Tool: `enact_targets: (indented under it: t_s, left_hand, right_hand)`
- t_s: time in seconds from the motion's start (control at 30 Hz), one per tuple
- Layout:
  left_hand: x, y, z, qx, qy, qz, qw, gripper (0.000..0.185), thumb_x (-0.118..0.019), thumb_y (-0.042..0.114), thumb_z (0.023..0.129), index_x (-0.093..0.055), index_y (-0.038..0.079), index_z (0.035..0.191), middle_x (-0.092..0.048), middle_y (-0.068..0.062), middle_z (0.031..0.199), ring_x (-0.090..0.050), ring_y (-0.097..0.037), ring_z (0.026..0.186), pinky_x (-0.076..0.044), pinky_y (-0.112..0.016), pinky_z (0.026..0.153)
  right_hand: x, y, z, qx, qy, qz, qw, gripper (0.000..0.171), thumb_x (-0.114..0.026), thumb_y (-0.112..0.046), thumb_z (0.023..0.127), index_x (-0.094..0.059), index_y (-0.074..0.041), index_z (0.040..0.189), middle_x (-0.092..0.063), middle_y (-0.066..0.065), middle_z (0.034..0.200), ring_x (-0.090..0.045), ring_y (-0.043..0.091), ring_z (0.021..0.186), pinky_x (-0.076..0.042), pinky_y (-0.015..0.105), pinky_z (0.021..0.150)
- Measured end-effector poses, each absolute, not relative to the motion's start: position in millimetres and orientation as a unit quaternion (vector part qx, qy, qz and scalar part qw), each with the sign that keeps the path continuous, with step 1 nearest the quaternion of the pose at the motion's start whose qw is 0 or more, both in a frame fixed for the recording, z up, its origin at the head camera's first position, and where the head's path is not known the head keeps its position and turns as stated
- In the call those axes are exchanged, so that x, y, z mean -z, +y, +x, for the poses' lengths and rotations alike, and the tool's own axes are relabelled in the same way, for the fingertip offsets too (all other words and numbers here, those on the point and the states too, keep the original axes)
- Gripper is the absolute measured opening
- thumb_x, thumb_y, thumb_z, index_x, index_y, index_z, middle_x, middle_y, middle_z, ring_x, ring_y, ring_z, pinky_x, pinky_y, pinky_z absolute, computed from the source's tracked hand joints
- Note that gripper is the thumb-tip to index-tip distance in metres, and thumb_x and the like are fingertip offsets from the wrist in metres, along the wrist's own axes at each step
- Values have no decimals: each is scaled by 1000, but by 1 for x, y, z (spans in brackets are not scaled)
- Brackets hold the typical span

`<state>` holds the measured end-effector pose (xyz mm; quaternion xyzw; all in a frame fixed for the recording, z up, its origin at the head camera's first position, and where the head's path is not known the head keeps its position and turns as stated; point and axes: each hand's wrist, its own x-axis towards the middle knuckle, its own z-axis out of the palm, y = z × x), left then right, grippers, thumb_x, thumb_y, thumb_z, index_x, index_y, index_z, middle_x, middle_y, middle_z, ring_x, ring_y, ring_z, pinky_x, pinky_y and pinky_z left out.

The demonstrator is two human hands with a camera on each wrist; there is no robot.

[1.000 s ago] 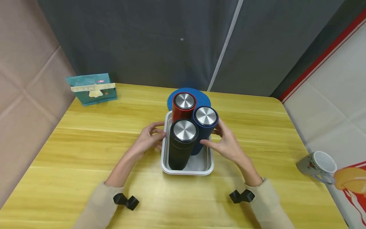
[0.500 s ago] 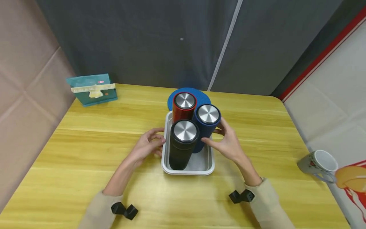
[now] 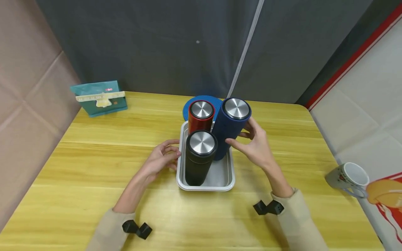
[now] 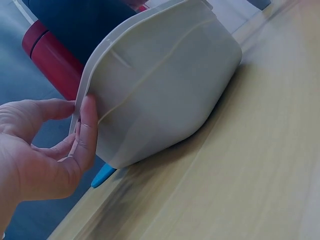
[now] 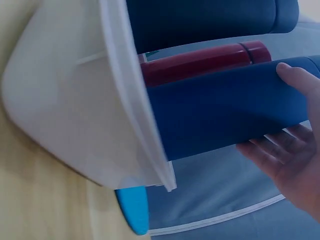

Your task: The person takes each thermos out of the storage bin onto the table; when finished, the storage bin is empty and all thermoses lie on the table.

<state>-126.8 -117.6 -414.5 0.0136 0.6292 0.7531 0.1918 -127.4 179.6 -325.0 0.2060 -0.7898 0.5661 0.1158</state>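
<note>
Lifting is the step in hand, by the look of it: the right hand [image 3: 255,148] grips the blue flask [image 3: 230,127] around its barrel, thumb on the near side and fingers wrapped behind, and the flask stands taller than its two neighbours, its base seemingly still within the grey tray [image 3: 205,186]. The left hand [image 3: 160,158] pinches the tray's left rim, thumb and fingertips curled over the lip [image 4: 82,117], as if steadying it. Judging from this, the next move calls for a straight upward pull, so the base clears the rim without knocking the black flask [image 3: 199,158], just beside it on the near left, or the red flask [image 3: 201,116] at the far left.

All three flasks are tall cylinders with matt coloured sleeves and brushed metal caps that catch the light. The tray is a shallow rectangle with rounded corners and a rolled lip, smooth and pale; whether it is metal or plastic is unclear. It sits mid-table on a glossy yellow wooden table [image 3: 78,164], with a round blue mat [image 3: 190,106] behind it.
</note>
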Motion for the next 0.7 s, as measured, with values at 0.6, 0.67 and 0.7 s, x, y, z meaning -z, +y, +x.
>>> enact_targets:
  t_s: [0.6,0.67,0.7]
  left_hand:
    - [414,-117,-126,-760,620,7,196,52,-60,-1,91,-40,2,139,-56,-12,103,-61,-19,77,-56,-31,57]
    - [414,-117,-126,-759,620,9,197,52,-60,0,92,-40,2,140,-56,-12,104,-61,-20,78,-56,-32,58]
    - [414,-117,-125,-758,621,10,197,52,-60,0,92,-40,2,140,-56,-12,104,-60,-20,78,-56,-32,58]
  right_hand:
    - [284,178,-130,-578,-779,176,169,67,-76,7,75,-49,-2,136,-61,9,123,-61,20,106,-55,25,80]
    - [280,180,-130,-583,-773,177,178,67,-75,9,75,-49,-3,136,-61,8,122,-62,20,106,-55,25,80]
    - [278,181,-130,-584,-771,176,183,67,-75,10,75,-50,-3,136,-61,7,122,-62,20,105,-55,25,80]
